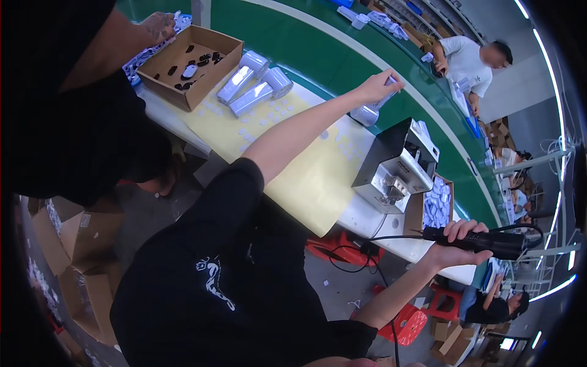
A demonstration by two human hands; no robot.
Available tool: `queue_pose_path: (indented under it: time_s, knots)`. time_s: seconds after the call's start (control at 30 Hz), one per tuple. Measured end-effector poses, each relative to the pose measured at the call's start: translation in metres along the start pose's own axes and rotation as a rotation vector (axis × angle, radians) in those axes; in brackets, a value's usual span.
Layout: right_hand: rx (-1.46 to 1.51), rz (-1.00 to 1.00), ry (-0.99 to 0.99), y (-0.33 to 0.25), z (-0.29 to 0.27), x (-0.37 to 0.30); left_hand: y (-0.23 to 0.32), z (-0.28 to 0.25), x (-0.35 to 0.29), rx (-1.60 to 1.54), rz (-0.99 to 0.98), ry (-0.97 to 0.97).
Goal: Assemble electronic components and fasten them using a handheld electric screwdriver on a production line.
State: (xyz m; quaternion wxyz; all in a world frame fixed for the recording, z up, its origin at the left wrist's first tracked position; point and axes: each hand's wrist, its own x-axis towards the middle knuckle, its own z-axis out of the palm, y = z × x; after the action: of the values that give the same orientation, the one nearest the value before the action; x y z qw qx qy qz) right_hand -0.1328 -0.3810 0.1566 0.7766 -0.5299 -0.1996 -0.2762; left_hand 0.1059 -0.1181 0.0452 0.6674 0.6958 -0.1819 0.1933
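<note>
At the far side of the table my left hand (380, 88) is closed around the handle of a pale grey plastic housing (365, 114), shaped like a hair dryer with a round barrel. My right hand (463, 238) grips a black electric screwdriver (477, 242), its cable trailing away. Between the two hands stands a black and silver screw feeder (397, 168). Several similar grey housings (252, 99) lie together on the yellow sheet (306, 183), among small pale pieces (244, 131).
A cardboard box (177, 92) with black parts stands at the table's left end, near a co-worker's hand (160, 27). Beyond the table runs a green conveyor (318, 61). Another box of pale parts (436, 205) sits by the feeder. Red stools (406, 324) stand below.
</note>
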Motion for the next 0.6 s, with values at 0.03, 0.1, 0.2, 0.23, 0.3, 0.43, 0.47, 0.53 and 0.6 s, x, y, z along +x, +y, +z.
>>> queue_pose_path:
  time_s: [0.03,0.1,0.2,0.23,0.3,0.43,0.47,0.53,0.6]
  knots:
    - [-0.019,0.02,0.015,0.003,0.0,0.005,-0.016,-0.014,0.011,0.099,0.007,0.109]
    - [-0.071,0.057,0.066,0.009,-0.001,0.013,-0.031,-0.04,0.023,0.289,0.011,0.305]
    - [-0.205,0.067,0.166,0.012,-0.035,0.018,-0.027,-0.035,0.011,0.94,0.132,0.395]
    - [-0.268,0.066,0.228,0.016,-0.048,0.02,-0.016,-0.033,0.007,1.268,0.21,0.419]
    - [-0.416,0.102,0.242,0.03,-0.075,0.023,0.013,-0.05,-0.015,1.376,0.254,0.076]
    - [-0.832,0.218,0.196,0.033,-0.117,0.031,0.106,-0.098,-0.12,1.267,0.114,0.009]
    - [-0.956,0.271,0.163,0.034,-0.124,0.034,0.124,-0.107,-0.152,1.248,0.066,0.088]
    - [-1.073,0.332,0.126,0.038,-0.125,0.037,0.13,-0.132,-0.202,1.318,-0.007,0.147]
    - [-1.342,0.35,-0.073,0.047,-0.124,0.035,0.122,-0.146,-0.244,1.452,-0.13,0.17]
